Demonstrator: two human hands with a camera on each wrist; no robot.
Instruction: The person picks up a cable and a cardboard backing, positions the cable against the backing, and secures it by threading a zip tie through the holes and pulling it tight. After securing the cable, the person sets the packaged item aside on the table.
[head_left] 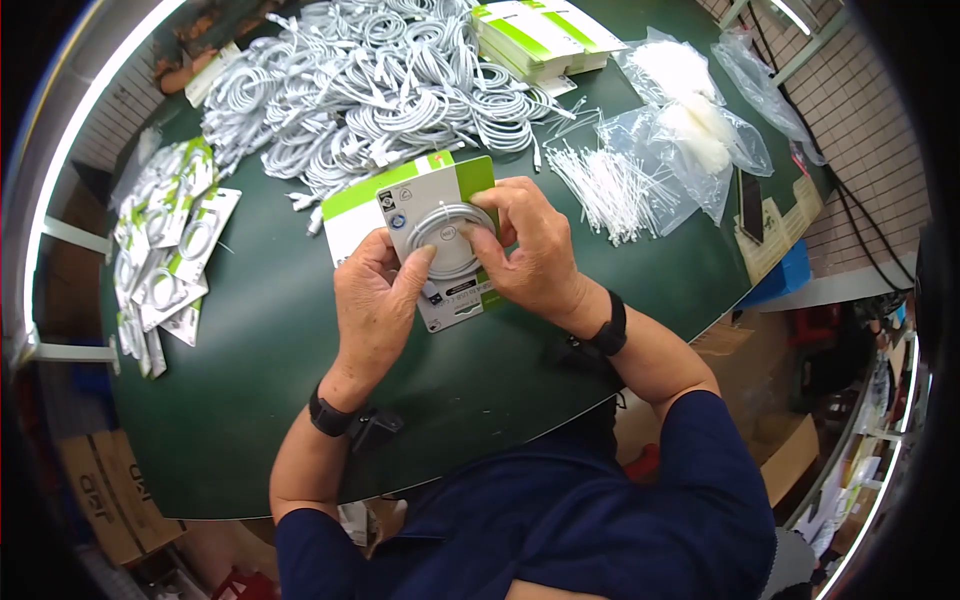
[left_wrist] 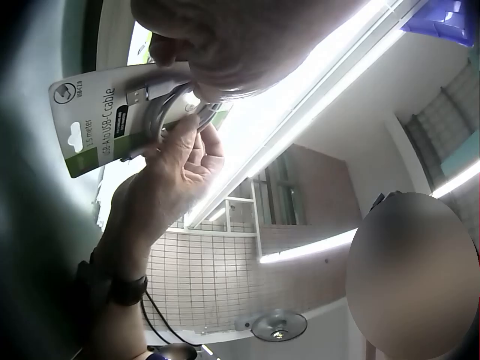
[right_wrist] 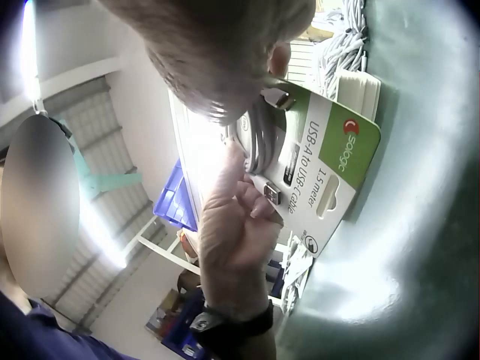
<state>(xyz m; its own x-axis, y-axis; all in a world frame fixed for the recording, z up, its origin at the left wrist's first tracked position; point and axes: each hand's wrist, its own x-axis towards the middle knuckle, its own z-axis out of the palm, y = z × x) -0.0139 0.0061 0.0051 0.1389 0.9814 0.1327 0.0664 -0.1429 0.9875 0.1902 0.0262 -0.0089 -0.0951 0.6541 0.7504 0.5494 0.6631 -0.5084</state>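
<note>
Both hands hold one green-and-white cable card (head_left: 455, 312) with a coiled grey cable (head_left: 452, 270) on its face. The left hand (head_left: 375, 300) grips the card's left edge, its thumb on the coil. At the upper right edge the right hand (head_left: 535, 250) pinches the card, thumb on the coil and fingers curled. In the left wrist view the card (left_wrist: 94, 127) shows its printed text and hang hole; the right wrist view shows the card (right_wrist: 349, 150) with the USB plug (right_wrist: 271, 193) beside the coil. Other cards (head_left: 345, 222) lie partly behind it.
A heap of grey cables (head_left: 350, 90) covers the table's far side. Stacked cards (head_left: 545, 40) stand beyond it. Carded cables (head_left: 165, 250) are piled at left. White ties (head_left: 610, 190), plastic bags (head_left: 690, 130) and a phone (head_left: 750, 208) lie at right on the green table (head_left: 250, 430).
</note>
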